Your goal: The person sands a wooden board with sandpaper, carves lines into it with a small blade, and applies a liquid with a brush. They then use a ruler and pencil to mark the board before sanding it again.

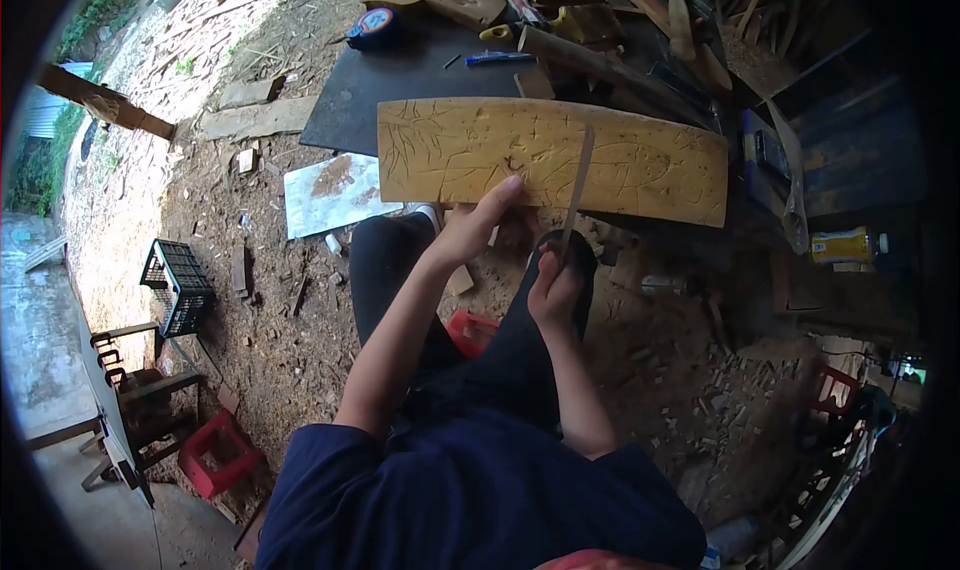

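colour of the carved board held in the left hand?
Yellow-tan board with darker incised lines; head view shows it best.

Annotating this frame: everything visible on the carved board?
The carved board looks wooden: long, flat, yellow-brown. Dark incised lines mark its face: leaf-like strokes at left, small crosses near the top middle, curved outlines at right. In view it slants, right end lower, overlapping the dark tabletop. The left hand holds its lower edge, thumb on the face; a thin strip in the right hand crosses its front, contact unclear.

No legible lettering or numbers anywhere
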A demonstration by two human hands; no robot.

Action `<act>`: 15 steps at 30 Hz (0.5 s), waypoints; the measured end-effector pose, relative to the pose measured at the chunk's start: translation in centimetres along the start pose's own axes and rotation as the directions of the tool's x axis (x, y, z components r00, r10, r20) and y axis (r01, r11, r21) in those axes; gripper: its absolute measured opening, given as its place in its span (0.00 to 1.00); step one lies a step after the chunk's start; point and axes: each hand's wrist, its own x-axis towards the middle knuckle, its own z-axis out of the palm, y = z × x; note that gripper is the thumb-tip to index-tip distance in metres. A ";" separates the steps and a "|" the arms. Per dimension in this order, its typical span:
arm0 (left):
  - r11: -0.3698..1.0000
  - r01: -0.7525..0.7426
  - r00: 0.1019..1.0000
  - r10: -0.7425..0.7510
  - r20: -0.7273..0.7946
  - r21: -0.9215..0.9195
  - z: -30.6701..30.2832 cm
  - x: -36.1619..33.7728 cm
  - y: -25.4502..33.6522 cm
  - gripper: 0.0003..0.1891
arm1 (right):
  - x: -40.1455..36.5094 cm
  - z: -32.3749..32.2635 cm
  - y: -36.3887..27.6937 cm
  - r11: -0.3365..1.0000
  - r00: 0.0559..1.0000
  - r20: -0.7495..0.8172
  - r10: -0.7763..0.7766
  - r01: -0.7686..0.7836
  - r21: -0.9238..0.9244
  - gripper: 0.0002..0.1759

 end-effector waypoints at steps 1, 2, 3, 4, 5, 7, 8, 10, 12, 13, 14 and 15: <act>1.000 -0.012 1.000 0.012 0.008 -0.013 0.1 0.0 0.2 0.28 | -2.0 0.6 3.4 0.999 1.000 0.002 -0.030 0.030 -0.011 0.15; 1.000 -0.004 1.000 0.005 -0.017 0.018 0.4 -0.2 1.0 0.28 | -2.7 1.1 5.4 0.998 0.998 0.010 -0.062 0.062 -0.023 0.15; 0.999 -0.014 1.000 0.015 -0.013 0.032 0.3 0.0 1.1 0.28 | -2.1 1.0 4.7 0.998 0.999 -0.009 -0.053 0.052 -0.024 0.14; 0.999 -0.020 1.000 0.021 -0.016 0.042 0.2 0.2 1.0 0.28 | -1.1 0.6 3.0 0.999 0.999 -0.019 -0.039 0.039 -0.025 0.14; 0.999 -0.015 1.000 0.016 -0.025 0.046 0.2 -0.1 0.5 0.28 | -0.8 0.1 1.6 0.999 1.000 -0.020 -0.016 0.016 -0.028 0.14; 0.999 0.017 0.999 -0.017 -0.027 0.027 0.1 -0.4 -0.6 0.28 | -0.6 -0.6 0.0 0.999 1.000 0.001 0.004 -0.004 -0.043 0.14; 0.999 0.015 1.000 -0.015 -0.016 0.032 -0.1 0.0 -0.4 0.29 | 0.1 -0.4 -0.3 0.999 1.000 -0.008 -0.003 0.003 -0.044 0.14; 0.999 -0.010 1.000 0.010 -0.011 0.053 -0.1 -0.1 0.1 0.29 | -1.8 0.8 3.8 0.998 0.999 -0.001 -0.048 0.048 -0.028 0.14; 0.998 -0.021 1.000 0.021 0.000 0.066 0.1 0.1 0.5 0.31 | -2.9 0.8 4.6 0.999 1.000 0.017 -0.025 0.025 -0.025 0.14; 0.997 -0.019 1.000 0.019 0.000 0.070 0.1 0.5 0.8 0.33 | -2.8 0.6 3.5 0.999 0.999 0.038 0.020 -0.019 -0.029 0.15; 0.998 -0.005 1.000 0.006 -0.004 0.069 0.3 0.4 0.6 0.35 | -3.1 0.1 2.6 0.997 0.995 0.064 0.078 -0.075 -0.036 0.15; 0.998 0.013 1.000 -0.013 -0.010 0.064 0.5 0.1 0.3 0.37 | -3.6 -0.3 2.0 0.996 0.995 0.052 0.086 -0.085 -0.031 0.15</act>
